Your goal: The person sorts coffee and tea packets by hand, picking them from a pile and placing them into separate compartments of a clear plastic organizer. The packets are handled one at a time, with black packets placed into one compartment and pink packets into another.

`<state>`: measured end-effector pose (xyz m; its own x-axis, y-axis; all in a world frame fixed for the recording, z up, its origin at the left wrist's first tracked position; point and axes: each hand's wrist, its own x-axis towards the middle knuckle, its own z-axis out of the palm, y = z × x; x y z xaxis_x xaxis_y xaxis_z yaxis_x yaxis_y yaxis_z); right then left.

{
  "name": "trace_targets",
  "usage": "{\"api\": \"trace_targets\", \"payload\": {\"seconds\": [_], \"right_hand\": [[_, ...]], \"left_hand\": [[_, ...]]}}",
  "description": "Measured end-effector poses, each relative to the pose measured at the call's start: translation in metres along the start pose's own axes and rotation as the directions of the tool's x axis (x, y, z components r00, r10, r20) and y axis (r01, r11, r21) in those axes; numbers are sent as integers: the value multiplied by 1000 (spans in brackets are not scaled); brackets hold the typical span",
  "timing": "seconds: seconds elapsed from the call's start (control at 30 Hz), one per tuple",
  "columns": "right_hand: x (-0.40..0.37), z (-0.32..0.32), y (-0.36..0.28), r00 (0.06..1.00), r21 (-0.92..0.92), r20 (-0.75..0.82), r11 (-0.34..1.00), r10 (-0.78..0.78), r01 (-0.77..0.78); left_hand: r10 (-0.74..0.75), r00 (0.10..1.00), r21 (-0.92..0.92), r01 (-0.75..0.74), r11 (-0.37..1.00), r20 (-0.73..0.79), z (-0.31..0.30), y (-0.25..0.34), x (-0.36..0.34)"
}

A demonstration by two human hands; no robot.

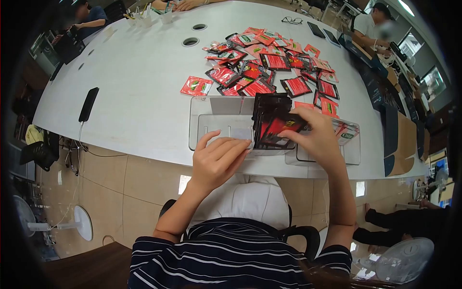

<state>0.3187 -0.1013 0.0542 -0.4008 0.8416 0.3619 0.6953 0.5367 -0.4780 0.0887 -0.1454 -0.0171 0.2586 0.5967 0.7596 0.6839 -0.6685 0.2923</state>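
Observation:
My right hand pinches a black-and-red packet at the right part of a clear plastic box. Upright black packets are stacked inside that box, and its left part shows bare plastic. At the stack's left side, my left hand has its fingers spread over the box's front edge, with the fingertips near the packets. A second clear box stands to the right, partly behind my right hand, with a red packet in it. Beyond the boxes lies a loose pile of red and black packets.
A black phone on a cable lies at the left. Glasses and two phones are at the far side. Cardboard boxes line the right edge. Other people sit or stand around the table.

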Motion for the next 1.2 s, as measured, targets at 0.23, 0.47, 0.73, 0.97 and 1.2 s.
{"api": "trace_targets", "payload": {"seconds": [0.23,0.47,0.73,0.97,1.2], "right_hand": [[12,7,-22,991,-346,68,929,-118,135],[31,25,-9,964,-467,241,857,-114,218],[29,29,-11,963,-471,263,864,-54,176],[30,23,-16,958,-488,278,850,-67,201],[39,2,13,930,-129,289,953,-228,274]], "left_hand": [[29,999,76,-26,997,-38,13,-1,-8],[68,995,113,-60,992,-70,15,-3,-8],[49,996,93,-42,995,-70,18,-4,-12],[64,995,110,-56,992,-75,18,-4,-12],[102,989,155,-85,984,-104,19,-6,-12]]}}
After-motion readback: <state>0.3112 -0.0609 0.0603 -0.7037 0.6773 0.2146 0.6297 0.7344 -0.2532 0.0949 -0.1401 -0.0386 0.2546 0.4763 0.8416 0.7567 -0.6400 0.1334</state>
